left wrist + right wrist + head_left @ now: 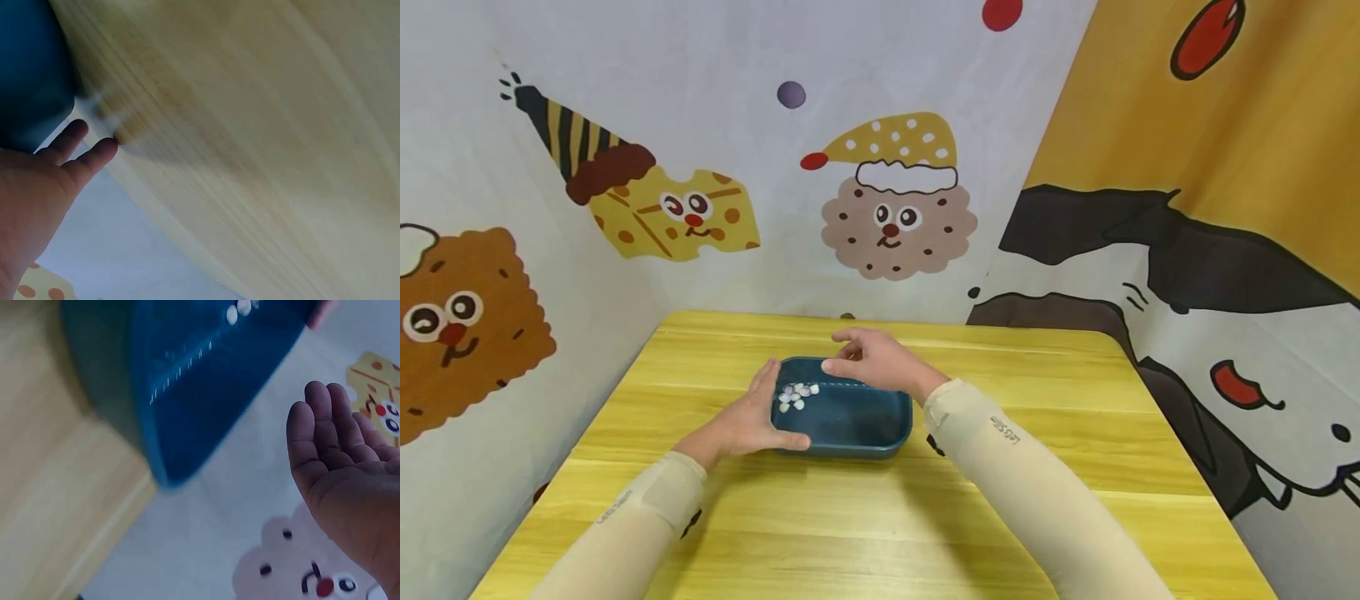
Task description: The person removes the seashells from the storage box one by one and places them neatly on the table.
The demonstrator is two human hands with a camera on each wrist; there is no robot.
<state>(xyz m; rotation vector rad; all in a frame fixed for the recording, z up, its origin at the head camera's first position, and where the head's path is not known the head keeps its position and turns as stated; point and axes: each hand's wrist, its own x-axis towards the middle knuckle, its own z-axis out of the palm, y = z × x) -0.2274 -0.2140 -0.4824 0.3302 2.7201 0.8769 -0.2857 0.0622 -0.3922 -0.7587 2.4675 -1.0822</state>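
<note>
Fingers (766, 379) of a left hand (747, 421), straight and set wide of the thumb, at the left end of a dark blue tray (857, 421), thumb over the near rim. Placed on a yellow wood-grain desk (865, 533), toward its far edge and close to the middle of its width. Oblong in outline, with rounded corners, low walls and a smooth, faintly shiny floor, crossed toward the far side by a row of short pale dashes (cannot tell whether printed or cut). Gathered inside, at the left end near that hand: small rounded white pieces (793, 397) in a loose cluster, some tinged with lilac. Above the far rim, a right hand (876, 362) with fingers loosely bent; from its own wrist, palm in view, fingers close together, apart from the tray. On both forearms, cream sleeves (1037, 492) with dark lettering. Behind the desk, pale cloth (715, 67) printed with a cartoon cheese (655, 229) in a striped hat and a speckled biscuit (910, 242) in a spotted cap.
</note>
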